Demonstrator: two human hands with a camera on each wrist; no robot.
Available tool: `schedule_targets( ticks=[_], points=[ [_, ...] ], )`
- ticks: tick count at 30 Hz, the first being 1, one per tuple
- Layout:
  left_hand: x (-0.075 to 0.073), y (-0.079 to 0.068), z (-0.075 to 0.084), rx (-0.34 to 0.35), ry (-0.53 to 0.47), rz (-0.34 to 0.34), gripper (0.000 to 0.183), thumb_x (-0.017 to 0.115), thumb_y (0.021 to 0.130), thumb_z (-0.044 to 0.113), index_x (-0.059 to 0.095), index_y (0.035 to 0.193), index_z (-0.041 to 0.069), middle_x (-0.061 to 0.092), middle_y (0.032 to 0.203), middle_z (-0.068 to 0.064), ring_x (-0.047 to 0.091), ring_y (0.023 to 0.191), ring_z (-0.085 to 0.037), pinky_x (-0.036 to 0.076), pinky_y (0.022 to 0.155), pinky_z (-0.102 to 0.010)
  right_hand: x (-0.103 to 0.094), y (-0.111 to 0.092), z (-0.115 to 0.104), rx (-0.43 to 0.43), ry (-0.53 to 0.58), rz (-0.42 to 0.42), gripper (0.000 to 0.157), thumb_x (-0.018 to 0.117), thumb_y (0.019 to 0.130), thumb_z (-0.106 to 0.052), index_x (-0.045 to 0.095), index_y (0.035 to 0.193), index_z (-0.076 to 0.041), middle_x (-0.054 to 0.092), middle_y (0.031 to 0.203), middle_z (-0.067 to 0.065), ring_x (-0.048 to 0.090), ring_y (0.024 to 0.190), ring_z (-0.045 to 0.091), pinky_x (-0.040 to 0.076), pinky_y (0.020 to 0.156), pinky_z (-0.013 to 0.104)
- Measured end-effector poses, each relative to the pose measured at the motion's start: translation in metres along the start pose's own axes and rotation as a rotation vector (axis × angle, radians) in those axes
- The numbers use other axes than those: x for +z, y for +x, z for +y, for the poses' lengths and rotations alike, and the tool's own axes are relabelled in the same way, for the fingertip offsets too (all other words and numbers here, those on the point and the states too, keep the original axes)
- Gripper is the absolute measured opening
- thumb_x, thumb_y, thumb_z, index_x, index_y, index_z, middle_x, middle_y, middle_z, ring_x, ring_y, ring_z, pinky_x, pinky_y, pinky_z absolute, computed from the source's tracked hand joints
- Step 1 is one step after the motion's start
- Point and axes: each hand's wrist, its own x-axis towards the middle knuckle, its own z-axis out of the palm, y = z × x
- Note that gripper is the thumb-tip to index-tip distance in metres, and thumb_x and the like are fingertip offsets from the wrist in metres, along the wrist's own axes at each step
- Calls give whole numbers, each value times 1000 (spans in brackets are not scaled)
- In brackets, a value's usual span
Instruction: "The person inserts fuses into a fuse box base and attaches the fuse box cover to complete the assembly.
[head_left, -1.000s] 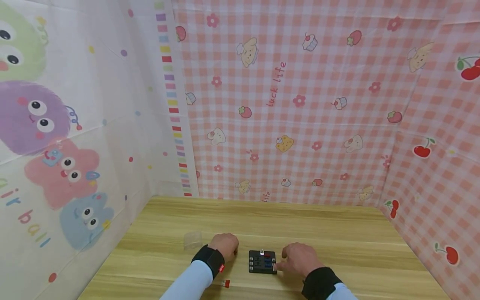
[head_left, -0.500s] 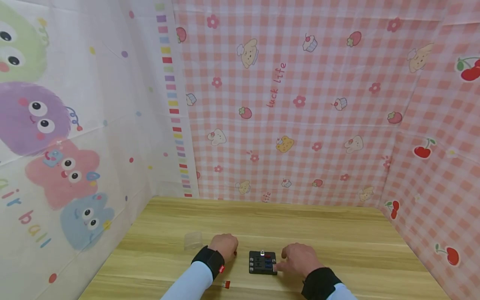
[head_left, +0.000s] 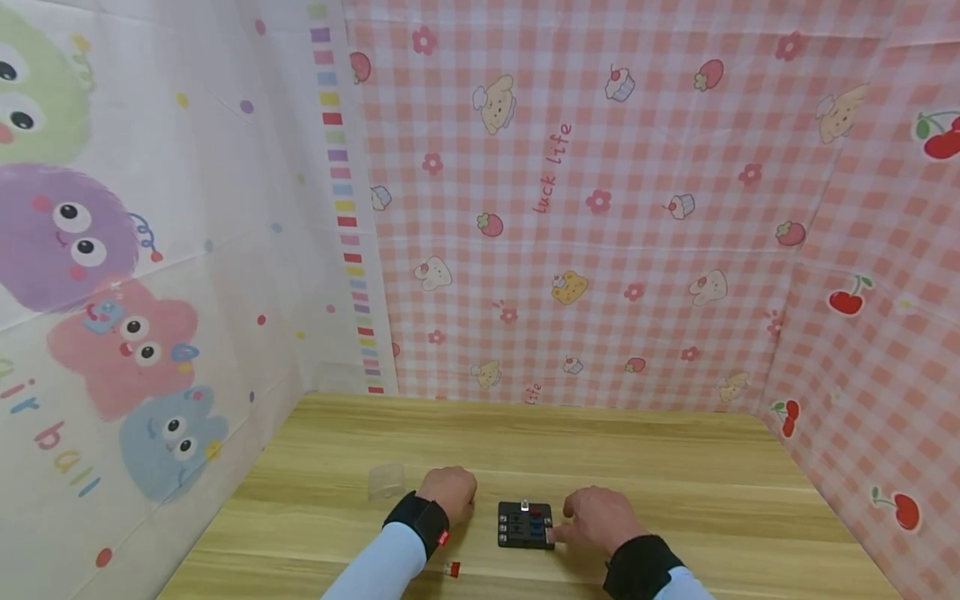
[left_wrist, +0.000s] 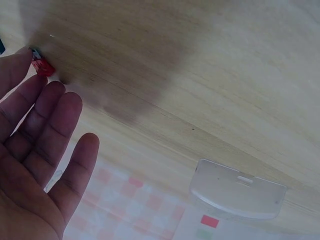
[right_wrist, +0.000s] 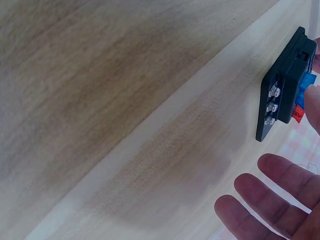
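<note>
A black fuse block (head_left: 525,525) lies flat on the wood table, carrying a red and several blue blade fuses (right_wrist: 306,86) on one side and rows of screws. My left hand (head_left: 448,490) is left of the block; its thumb and index fingertips pinch a small red blade fuse (left_wrist: 42,65), its other fingers loosely extended. At the block's right edge, my right hand (head_left: 598,518) holds the fuse block with thumb and index, which are partly cut off in the right wrist view; its other fingers are nearly straight. Another red fuse (head_left: 453,569) lies near my left wrist.
A clear plastic cover (left_wrist: 237,192) rests on the table left of my left hand. The wood table (head_left: 660,450) meets a pink checked cloth (head_left: 645,250) behind and on the right, and a white cartoon cloth (head_left: 247,250) on the left.
</note>
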Motion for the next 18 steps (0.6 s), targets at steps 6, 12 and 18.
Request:
schedule_targets(
  ticks=[6,12,18],
  points=[
    [1,1,1,6,1,-3,21,80,80,15,66,65,16,54,60,7,48,56,-9,44,56,-28,0,0,0,3,-1,1,46,79,78,-51,73,100,-10,69,97,3,59,86,23,48,86,48],
    [3,3,0,20,-12,-12,20,82,78,13,68,65,18,58,62,8,52,59,-10,47,59,-29,0,0,-1,10,6,-5,46,79,78,-50,73,100,-10,69,97,4,59,86,23,47,86,49],
    [8,4,-2,33,-22,16,23,83,76,12,66,62,19,56,60,9,51,57,-9,46,57,-29,0,0,-1,9,6,-12,45,79,79,-49,73,100,-10,69,96,4,59,85,23,47,86,48]
  ],
)
